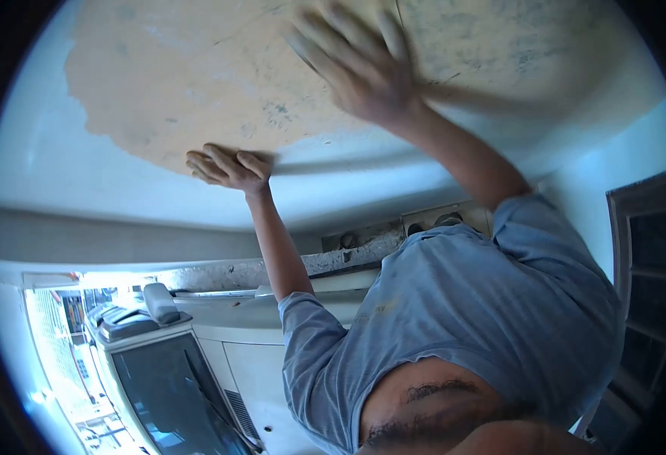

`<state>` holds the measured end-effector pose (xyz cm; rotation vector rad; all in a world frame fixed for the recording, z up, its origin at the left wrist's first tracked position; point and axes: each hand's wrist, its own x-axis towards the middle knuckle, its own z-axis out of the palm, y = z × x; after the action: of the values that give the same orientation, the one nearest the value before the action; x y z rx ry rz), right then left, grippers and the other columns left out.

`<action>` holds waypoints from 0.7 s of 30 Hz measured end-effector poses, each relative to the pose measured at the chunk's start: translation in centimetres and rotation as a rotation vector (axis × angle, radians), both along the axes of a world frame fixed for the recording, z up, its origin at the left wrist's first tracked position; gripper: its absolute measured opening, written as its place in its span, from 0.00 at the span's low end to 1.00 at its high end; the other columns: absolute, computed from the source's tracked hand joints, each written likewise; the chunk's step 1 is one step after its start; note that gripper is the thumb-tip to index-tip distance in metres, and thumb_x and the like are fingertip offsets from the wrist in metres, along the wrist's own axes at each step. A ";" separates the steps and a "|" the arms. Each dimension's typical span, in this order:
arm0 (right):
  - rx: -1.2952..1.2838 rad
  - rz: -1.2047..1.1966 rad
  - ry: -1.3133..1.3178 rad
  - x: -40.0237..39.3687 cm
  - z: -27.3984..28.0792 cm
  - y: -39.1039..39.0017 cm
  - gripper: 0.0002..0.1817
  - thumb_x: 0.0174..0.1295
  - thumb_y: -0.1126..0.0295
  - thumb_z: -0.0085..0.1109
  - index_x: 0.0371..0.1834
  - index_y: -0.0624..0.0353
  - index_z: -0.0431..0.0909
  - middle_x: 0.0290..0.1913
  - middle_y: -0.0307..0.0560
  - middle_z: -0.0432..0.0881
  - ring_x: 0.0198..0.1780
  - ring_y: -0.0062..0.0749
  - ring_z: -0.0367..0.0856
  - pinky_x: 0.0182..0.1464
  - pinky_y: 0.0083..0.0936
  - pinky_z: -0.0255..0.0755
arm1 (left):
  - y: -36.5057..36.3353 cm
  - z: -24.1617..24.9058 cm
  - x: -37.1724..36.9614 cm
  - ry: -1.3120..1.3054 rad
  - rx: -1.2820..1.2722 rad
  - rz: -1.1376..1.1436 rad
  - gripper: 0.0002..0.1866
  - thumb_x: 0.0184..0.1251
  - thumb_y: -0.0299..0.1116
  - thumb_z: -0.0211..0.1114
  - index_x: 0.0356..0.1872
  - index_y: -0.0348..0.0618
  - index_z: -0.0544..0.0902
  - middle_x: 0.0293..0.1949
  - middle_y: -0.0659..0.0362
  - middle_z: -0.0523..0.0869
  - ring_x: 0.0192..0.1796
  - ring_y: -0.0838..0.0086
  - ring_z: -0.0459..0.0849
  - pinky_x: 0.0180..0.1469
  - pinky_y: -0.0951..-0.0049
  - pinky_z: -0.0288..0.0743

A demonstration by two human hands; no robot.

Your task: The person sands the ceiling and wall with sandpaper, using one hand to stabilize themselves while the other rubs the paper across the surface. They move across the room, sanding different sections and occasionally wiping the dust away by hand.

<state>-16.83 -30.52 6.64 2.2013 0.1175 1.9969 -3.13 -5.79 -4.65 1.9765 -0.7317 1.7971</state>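
The left hand (230,168) lies palm down on a broad, curved white panel (33,155), its fingers slightly bent and close together, thumb a little apart. It rests at the lower edge of a large tan patch (147,95) that spreads over the panel beyond both hands. Farther up and to the right, the right hand (371,72) is stretched over the patch with its fingers spread wide; it is blurred, so whether the palm presses on the surface is hard to say. Dark smudges and scratches mark the patch between the hands and to the right of them. Nearer than both hands is the person's blue-grey shirt (454,318). Below the left hand stands a white vehicle (253,345) with a dark window (158,390); well right of the right hand is a dark frame (655,273).
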 end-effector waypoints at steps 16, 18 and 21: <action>-0.017 0.329 0.152 4.4 -0.8 8.1 0.20 0.60 0.66 0.55 0.57 0.49 0.80 0.68 0.33 0.73 0.71 0.23 0.64 0.73 0.44 0.53 | 0.0 0.3 -1.6 0.169 -0.046 -0.057 0.32 0.73 0.42 0.44 0.72 0.33 0.59 0.74 0.36 0.52 0.77 0.43 0.47 0.74 0.46 0.38; -0.049 0.577 0.307 4.3 -7.8 8.2 0.19 0.61 0.68 0.56 0.56 0.54 0.80 0.67 0.37 0.74 0.69 0.26 0.67 0.74 0.41 0.55 | -1.0 1.3 -2.6 0.238 -0.197 -0.081 0.33 0.75 0.45 0.43 0.73 0.32 0.56 0.75 0.37 0.49 0.77 0.44 0.45 0.75 0.47 0.37; 0.010 0.834 0.864 0.0 -20.3 6.2 0.17 0.65 0.65 0.55 0.54 0.58 0.79 0.58 0.54 0.78 0.64 0.48 0.71 0.66 0.43 0.63 | -1.1 2.2 -3.2 0.355 -0.435 -0.108 0.35 0.76 0.47 0.41 0.74 0.32 0.50 0.76 0.37 0.44 0.78 0.45 0.41 0.76 0.49 0.36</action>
<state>-16.80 -24.32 -13.69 3.1627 1.2886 1.0417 -6.32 -6.90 -2.40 1.8436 -0.2957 1.3485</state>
